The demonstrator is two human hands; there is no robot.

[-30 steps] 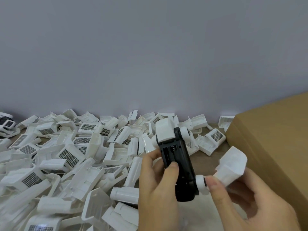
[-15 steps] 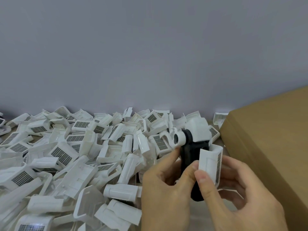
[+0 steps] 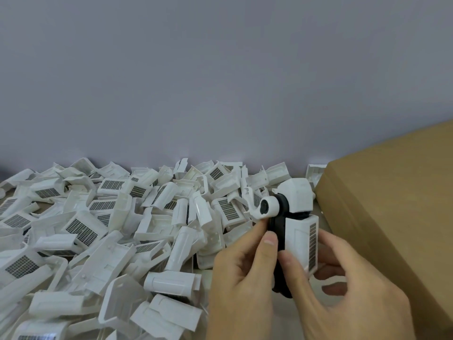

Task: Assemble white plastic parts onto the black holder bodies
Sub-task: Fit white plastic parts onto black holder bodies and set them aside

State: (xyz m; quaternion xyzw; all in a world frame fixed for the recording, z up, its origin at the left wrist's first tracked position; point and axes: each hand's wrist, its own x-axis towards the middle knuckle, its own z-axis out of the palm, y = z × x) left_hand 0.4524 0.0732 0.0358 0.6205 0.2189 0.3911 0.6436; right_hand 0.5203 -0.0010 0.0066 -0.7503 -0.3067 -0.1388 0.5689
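A plain grey wall [image 3: 220, 82] backs my worktop [image 3: 289, 312], heaped with glossy white plastic parts [image 3: 103, 231]; a matte cardboard box [image 3: 392, 204] sits right; my left hand [image 3: 242, 278] grips the upright black holder body [image 3: 278, 231]; my right hand [image 3: 343, 298] pinches a white part [image 3: 300, 239] against it.

Even, diffuse lighting; moderate softness; wide-angle bend at the margins.

Illumination is soft and flat, with no glare on the white plastic parts [image 3: 103, 231] and only faint shadows in the gaps between them. The wall [image 3: 220, 77] grades from lighter grey at centre to darker toward the upper corners. The left hand [image 3: 241, 273] and right hand [image 3: 343, 293] are slightly soft at their outlines. The cardboard box [image 3: 392, 204] edge slants, and parts at the lower left corner smear and lose detail.
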